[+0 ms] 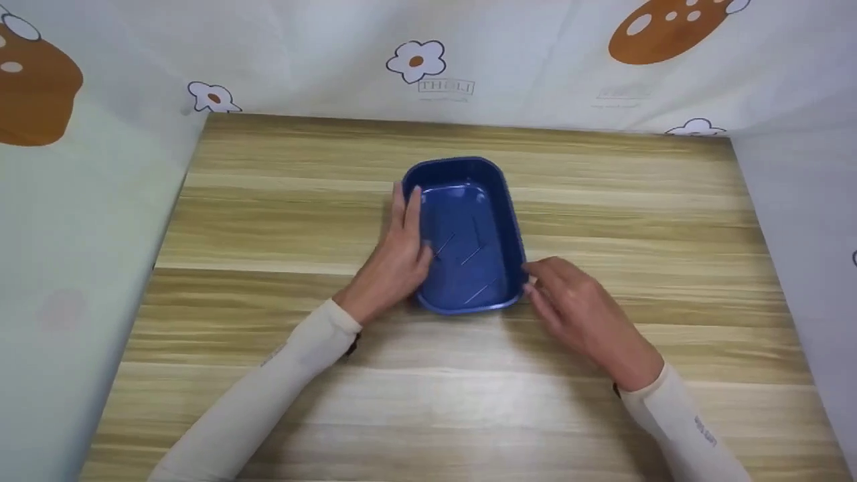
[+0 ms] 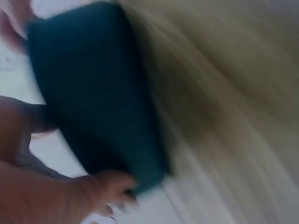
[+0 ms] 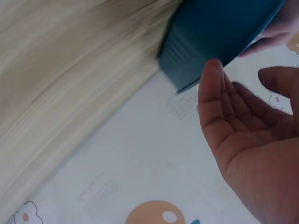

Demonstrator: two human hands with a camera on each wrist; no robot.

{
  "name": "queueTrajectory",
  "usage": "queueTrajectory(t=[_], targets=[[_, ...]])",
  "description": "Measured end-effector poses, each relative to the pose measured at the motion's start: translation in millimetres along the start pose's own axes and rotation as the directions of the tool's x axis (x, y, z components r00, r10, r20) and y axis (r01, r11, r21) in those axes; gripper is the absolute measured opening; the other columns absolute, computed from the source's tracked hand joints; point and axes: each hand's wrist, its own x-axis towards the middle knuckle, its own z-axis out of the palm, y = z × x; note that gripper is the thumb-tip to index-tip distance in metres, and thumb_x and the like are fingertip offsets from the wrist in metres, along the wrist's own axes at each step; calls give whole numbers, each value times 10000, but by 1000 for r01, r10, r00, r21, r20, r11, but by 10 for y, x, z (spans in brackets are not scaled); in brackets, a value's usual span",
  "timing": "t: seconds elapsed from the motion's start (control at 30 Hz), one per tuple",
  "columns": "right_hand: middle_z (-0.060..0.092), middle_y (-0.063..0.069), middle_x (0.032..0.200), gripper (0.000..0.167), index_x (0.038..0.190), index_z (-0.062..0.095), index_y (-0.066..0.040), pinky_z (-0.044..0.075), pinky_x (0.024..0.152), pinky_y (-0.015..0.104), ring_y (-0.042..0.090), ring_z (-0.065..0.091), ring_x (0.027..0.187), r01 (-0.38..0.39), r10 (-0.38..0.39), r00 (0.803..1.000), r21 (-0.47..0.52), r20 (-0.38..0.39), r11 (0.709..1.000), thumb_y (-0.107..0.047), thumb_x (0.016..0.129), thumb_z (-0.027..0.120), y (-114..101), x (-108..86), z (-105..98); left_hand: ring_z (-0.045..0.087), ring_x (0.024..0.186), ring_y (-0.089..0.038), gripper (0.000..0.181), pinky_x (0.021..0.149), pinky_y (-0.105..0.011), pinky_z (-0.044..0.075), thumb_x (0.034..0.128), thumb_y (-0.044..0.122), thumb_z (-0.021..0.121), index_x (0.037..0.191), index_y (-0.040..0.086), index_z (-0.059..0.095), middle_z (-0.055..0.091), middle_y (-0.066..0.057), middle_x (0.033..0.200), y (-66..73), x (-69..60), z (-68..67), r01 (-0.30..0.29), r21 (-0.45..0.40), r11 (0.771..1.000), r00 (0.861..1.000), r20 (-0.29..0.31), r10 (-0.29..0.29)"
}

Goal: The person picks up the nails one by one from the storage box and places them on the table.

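A deep blue rectangular plastic bin with rounded corners is in the middle of the head view, its open side up. Several thin lines mark its floor; whether they are ridges or loose things I cannot tell. My left hand grips the bin's left wall, some fingers over the rim. Blurred in the left wrist view, left fingers curl at the bin's end. At the near right corner, my right hand touches the rim with its fingertips. The right wrist view shows those fingers nearly straight, the thumb apart from the bin.
Beneath the bin is a wood-grain table. Pale sheeting printed with flowers and orange shapes rises behind the table's far edge and along both sides. Light sleeves cover both forearms.
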Motion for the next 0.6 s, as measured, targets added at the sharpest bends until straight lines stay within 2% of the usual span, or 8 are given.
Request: queueTrajectory(t=[0.07,0.13,0.23,0.37,0.6], targets=[[724,195,1195,285,1293,715,72,641,941,427,303,748,1078,33,-33,999,-8,38,999,-64,1043,732,-13,14,41,81,1671,-458,819,1312,-508,272,1037,-79,507,1727,-63,66,-127,-326,1786,-74,58,23,-17,-10,1000,1000,-13,17],[711,218,1239,311,1317,707,82,628,986,439,330,739,1128,39,-38,998,-23,58,999,-63,1044,735,-9,27,70,84,1674,-450,817,1314,-493,273,1010,-139,456,1720,-79,56,-124,-328,1785,-115,89,39,-31,-15,999,999,-7,31],[715,222,1239,309,1307,713,87,624,995,456,341,738,1135,28,-27,998,-28,48,999,-41,1028,748,13,35,92,124,1675,-420,815,1303,-485,302,1013,-136,431,1724,-70,37,-132,-300,1796,-127,109,41,-40,-31,999,999,23,41],[732,200,1192,262,1256,731,79,634,964,448,323,746,1094,50,-50,999,-19,21,999,-21,1015,748,40,20,114,172,1668,-410,815,1293,-485,331,1000,-137,455,1724,-71,86,-69,-294,1807,-147,120,36,-57,-22,998,998,16,57],[732,157,1132,188,1181,748,43,643,916,411,284,741,1035,102,-102,995,-7,-21,995,-1,999,741,51,-24,179,146,1673,-402,760,1300,-476,306,1017,-116,462,1715,-74,163,-21,-301,1806,-225,95,37,-104,3,995,994,18,104]])
